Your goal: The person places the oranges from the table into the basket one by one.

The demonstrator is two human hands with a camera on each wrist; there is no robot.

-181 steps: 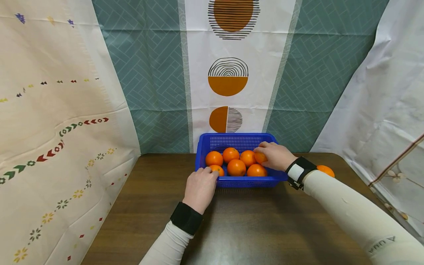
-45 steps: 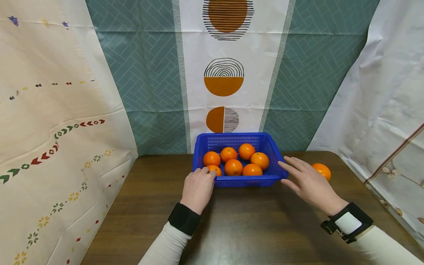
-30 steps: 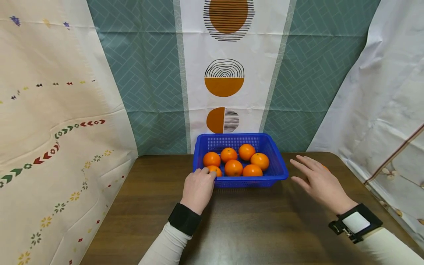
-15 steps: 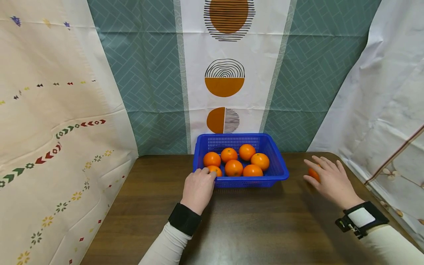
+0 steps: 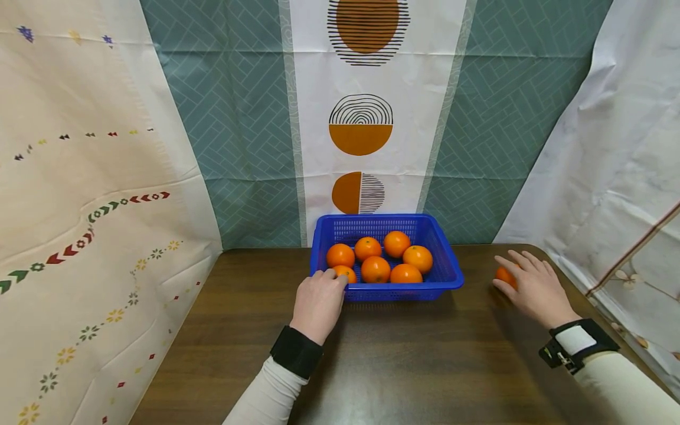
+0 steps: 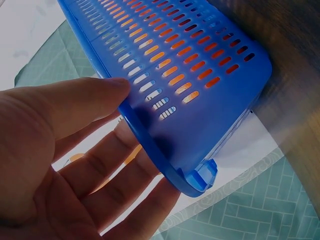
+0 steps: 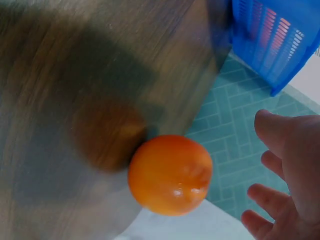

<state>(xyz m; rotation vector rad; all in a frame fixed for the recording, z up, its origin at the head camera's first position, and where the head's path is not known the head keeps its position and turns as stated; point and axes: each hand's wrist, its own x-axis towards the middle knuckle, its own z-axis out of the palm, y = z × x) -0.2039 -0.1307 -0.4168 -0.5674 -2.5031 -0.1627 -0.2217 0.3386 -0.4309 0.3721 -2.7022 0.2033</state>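
My left hand (image 5: 319,304) grips the near-left rim of a blue plastic basket (image 5: 398,294). In the left wrist view its thumb lies on the outside of the perforated wall (image 6: 220,107), with the fingers over the rim. Several oranges (image 5: 375,270) sit inside the basket. My right hand (image 5: 539,293) hovers over a single orange (image 5: 503,276) on the table to the basket's right, partly hiding it in the head view. In the right wrist view a gap shows between this orange (image 7: 170,175) and the spread fingers and thumb.
The brown wooden table (image 5: 404,360) ends at a patterned green and white cloth (image 5: 255,153) hanging behind the basket. A cream cloth (image 5: 106,283) borders the left side, and a white cloth (image 5: 627,195) borders the right.
Six seconds ago my right hand was on an orange inside the basket; that orange now lies there released. The right hand has since moved right, over the loose orange. The left hand stays at the rim.
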